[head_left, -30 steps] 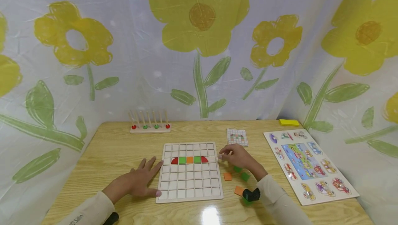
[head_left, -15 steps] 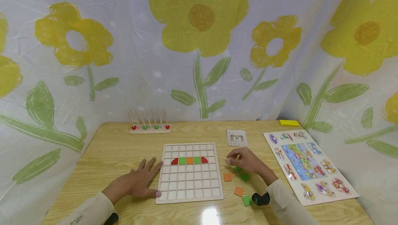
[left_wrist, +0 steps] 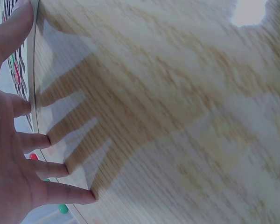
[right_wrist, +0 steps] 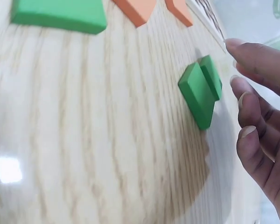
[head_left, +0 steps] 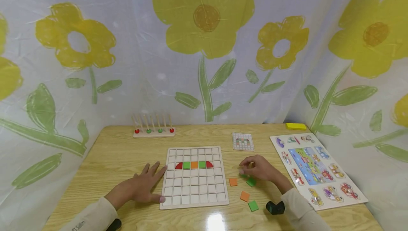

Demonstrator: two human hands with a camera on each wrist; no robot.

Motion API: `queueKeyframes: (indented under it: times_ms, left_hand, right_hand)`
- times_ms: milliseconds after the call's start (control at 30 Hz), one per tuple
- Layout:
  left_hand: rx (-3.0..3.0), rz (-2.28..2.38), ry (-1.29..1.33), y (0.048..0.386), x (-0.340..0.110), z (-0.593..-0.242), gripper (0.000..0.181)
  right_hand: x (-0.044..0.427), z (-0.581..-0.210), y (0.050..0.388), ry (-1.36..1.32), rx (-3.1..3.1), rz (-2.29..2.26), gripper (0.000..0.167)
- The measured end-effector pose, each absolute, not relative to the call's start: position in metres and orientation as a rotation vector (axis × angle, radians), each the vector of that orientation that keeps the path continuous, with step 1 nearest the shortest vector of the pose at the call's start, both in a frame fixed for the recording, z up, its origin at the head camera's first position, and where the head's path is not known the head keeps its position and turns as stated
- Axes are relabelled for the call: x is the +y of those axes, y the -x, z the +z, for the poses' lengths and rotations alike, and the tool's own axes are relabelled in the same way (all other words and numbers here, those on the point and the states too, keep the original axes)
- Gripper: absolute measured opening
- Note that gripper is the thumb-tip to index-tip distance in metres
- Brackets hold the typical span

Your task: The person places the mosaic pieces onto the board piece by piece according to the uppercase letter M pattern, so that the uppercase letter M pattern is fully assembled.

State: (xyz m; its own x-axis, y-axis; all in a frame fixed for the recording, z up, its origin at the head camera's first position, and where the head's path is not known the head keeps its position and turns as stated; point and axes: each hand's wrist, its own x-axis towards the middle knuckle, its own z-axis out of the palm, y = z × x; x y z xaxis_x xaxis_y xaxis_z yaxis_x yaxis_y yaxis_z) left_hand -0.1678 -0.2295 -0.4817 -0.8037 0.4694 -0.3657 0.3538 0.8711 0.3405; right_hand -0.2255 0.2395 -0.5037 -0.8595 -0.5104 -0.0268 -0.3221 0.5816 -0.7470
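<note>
A pale wooden grid board lies on the table. One row on it has a red rounded piece at the left, then a green, an orange and another green square, ending in a red rounded piece. My left hand rests beside the board, fingers spread, its thumb and index finger at the left edge. Over two loose green tiles hovers my right hand, fingers loosely bent and apart from them, holding nothing. Nearer me lie two orange tiles and a green tile.
A small printed pattern card lies behind the board. To the right is a large picture puzzle with a yellow block beyond it. A peg rack with red and green beads stands at the back left.
My right hand has drawn away from the board's right edge, moving right and slightly nearer to me. The green tile at the front is now uncovered. The left hand stays in place.
</note>
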Motion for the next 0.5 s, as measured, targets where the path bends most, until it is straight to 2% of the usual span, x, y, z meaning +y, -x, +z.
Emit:
queueKeyframes:
  times_ms: [500]
  left_hand:
    - [2.601, 0.340, -0.612, 0.168, -0.230, -0.481, 0.110]
  right_hand:
    - [0.252, -0.508, 0.220, 0.674, 2.601, -1.035, 0.032]
